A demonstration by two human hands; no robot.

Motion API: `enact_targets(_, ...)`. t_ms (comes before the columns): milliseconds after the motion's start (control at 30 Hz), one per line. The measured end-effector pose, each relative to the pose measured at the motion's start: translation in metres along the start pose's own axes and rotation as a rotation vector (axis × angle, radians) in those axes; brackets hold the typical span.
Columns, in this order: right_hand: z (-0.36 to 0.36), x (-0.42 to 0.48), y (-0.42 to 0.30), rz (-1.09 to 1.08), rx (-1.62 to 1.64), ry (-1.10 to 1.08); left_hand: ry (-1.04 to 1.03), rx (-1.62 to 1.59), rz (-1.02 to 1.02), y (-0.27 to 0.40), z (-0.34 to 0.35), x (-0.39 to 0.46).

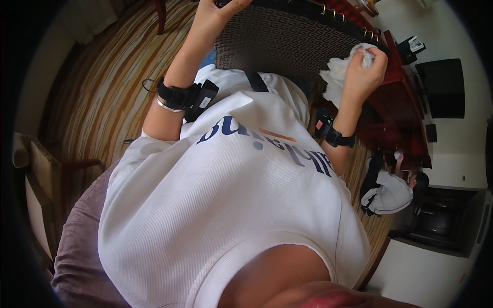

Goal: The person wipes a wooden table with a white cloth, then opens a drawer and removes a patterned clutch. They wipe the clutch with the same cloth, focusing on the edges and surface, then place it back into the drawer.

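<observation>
A large flat panel with a dark geometric pattern, black edging and gold rings (pixel 285 42), perhaps a ring-bound folder, stands tilted across my lap. My left hand (pixel 225 7) is at its upper left edge, cut off by the picture's top; whether its fingers grip the edge cannot be told. My right hand (pixel 366 69) is closed on a crumpled white cloth (pixel 334 77) beside the panel's right end, near the rings. Black devices are strapped on both wrists. A black strap (pixel 256 81) lies on my white clothing below the panel.
A purple upholstered seat (pixel 83 231) is behind me, with a wooden chair (pixel 40 173) at left. Striped carpet covers the floor. Along the right run red-brown wooden furniture (pixel 400 100) and a wall television (pixel 441 88). Another person (pixel 389 190) crouches farther off by a low cabinet.
</observation>
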State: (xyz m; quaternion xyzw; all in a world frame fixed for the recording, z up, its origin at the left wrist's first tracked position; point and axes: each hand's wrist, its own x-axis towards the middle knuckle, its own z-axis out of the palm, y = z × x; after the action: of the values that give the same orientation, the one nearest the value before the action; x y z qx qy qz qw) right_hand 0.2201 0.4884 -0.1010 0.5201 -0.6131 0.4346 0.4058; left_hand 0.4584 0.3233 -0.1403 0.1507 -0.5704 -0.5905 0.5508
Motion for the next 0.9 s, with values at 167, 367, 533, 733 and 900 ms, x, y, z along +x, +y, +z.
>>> enact_targets(167, -0.005, -0.008, 0.004, 0.019, 0.134, 0.139, 0.009, 0.051, 0.022, 0.004, 0.003, -0.003)
enact_targets(367, 0.012, 0.000, -0.049, -0.285, 0.341, 0.143, -0.045, -0.033, 0.041, 0.011, 0.007, -0.006)
enact_targets(533, 0.022, 0.007, -0.063, -0.355, 0.241, 0.044, -0.051, -0.023, 0.042, 0.012, 0.007, -0.006)
enact_targets(733, 0.020, 0.009, -0.062, -0.243, 0.314, 0.042, -0.076, 0.011, 0.057, 0.012, 0.008, -0.006)
enact_targets(900, 0.020, 0.009, -0.055, -0.233, 0.366, -0.010, -0.082, -0.007, 0.058, 0.010, 0.008, -0.009)
